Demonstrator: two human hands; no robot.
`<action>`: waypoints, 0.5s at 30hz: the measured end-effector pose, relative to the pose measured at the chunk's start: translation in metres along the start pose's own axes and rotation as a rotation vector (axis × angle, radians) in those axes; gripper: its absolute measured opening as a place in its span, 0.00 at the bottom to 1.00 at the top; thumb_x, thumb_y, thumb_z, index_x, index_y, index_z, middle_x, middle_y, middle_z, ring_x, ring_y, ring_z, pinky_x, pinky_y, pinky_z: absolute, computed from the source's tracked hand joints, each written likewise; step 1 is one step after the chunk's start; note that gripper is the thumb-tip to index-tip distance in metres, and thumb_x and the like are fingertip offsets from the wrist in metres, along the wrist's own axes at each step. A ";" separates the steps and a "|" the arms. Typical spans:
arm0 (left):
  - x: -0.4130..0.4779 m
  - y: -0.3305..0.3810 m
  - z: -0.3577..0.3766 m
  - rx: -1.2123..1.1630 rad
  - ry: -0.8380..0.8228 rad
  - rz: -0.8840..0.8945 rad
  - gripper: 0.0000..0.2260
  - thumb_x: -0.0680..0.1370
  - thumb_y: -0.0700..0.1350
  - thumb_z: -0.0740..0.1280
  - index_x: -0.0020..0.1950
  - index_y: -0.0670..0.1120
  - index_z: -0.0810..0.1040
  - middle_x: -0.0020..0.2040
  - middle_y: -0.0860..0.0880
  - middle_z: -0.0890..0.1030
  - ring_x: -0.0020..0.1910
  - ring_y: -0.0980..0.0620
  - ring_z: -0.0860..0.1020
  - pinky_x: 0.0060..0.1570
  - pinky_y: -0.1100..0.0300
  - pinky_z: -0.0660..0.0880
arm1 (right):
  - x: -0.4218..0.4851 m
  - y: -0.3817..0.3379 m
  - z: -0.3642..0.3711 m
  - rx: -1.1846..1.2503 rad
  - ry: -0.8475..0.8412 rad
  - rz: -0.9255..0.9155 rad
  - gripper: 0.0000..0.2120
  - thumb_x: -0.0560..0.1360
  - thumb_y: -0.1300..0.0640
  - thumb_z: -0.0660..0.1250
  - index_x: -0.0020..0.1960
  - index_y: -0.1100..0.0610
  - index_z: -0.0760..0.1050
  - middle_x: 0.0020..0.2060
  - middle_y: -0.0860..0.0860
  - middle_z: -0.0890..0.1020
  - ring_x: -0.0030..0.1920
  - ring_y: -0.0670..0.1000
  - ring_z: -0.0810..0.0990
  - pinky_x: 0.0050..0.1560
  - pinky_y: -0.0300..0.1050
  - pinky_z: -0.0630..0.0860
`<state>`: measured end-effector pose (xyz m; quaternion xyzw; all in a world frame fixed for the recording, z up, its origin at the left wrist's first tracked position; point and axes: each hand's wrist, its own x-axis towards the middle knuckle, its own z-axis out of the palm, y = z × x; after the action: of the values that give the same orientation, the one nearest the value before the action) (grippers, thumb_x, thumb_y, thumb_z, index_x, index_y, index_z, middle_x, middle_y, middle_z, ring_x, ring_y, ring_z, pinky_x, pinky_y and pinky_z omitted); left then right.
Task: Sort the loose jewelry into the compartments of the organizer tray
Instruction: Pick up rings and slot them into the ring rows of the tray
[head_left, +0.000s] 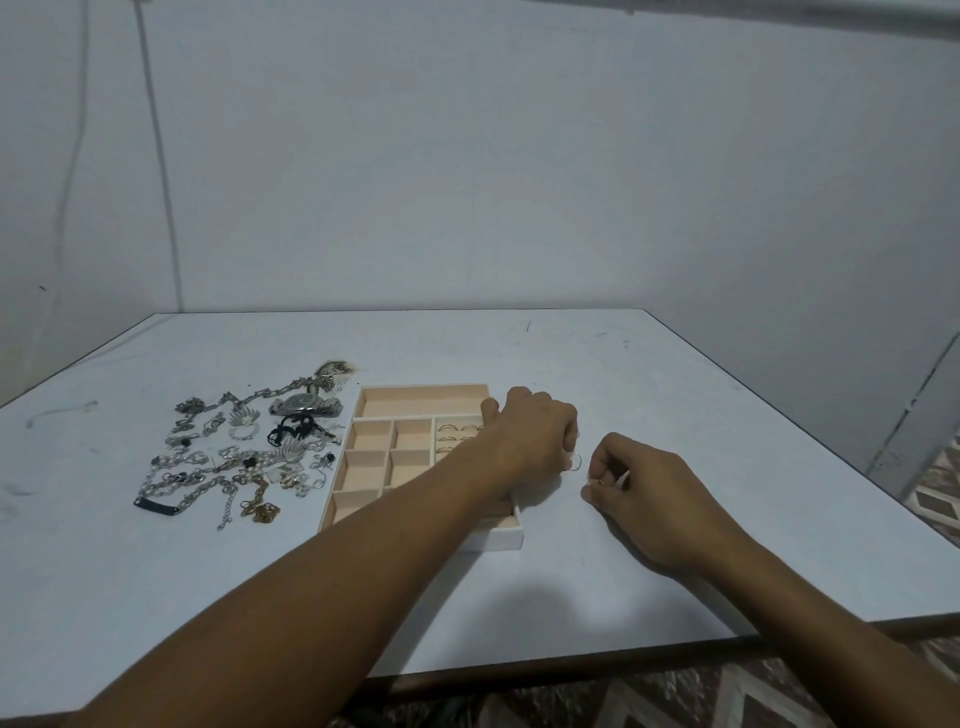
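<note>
A beige organizer tray (423, 395) with several compartments lies mid-table. Several gold rings (454, 436) sit in its right-hand slotted section. A heap of loose jewelry (234, 457) with chains, pearls and a watch (304, 404) lies left of the tray. My left hand (535, 441) reaches across the tray's right side, fingers pinched on a thin ring (575, 461) just right of the tray. My right hand (644, 493) rests on the table beside it, fingertips closed on another small ring (589, 483). My left forearm hides the tray's near right part.
The white table (675, 395) ends close to me at a dark front edge (571, 660), and its right edge runs near my right wrist. A grey wall stands behind. Patterned floor (753, 696) shows below.
</note>
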<state>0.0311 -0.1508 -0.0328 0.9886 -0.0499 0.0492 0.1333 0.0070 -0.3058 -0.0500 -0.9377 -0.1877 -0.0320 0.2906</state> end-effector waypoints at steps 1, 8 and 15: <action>0.000 -0.001 0.000 -0.008 0.007 0.013 0.03 0.76 0.47 0.67 0.45 0.53 0.74 0.49 0.53 0.72 0.62 0.48 0.65 0.57 0.49 0.60 | 0.000 -0.001 0.000 0.013 0.004 -0.004 0.07 0.76 0.54 0.68 0.41 0.50 0.72 0.38 0.45 0.80 0.37 0.51 0.79 0.42 0.49 0.79; -0.006 -0.004 -0.002 -0.076 0.045 0.084 0.04 0.75 0.45 0.69 0.41 0.52 0.76 0.47 0.56 0.81 0.55 0.54 0.73 0.62 0.48 0.59 | -0.001 -0.004 -0.008 0.064 -0.013 0.005 0.07 0.75 0.61 0.67 0.40 0.52 0.77 0.36 0.50 0.83 0.37 0.56 0.82 0.39 0.50 0.80; -0.019 -0.014 -0.021 -0.277 0.144 0.090 0.04 0.73 0.45 0.70 0.40 0.54 0.77 0.44 0.56 0.83 0.48 0.55 0.77 0.59 0.51 0.67 | 0.001 -0.007 -0.019 0.159 -0.063 0.018 0.09 0.75 0.63 0.67 0.40 0.52 0.81 0.34 0.48 0.84 0.36 0.48 0.82 0.39 0.38 0.78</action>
<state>0.0117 -0.1302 -0.0180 0.9514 -0.0906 0.1184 0.2694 0.0061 -0.3107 -0.0308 -0.9139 -0.1900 0.0151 0.3584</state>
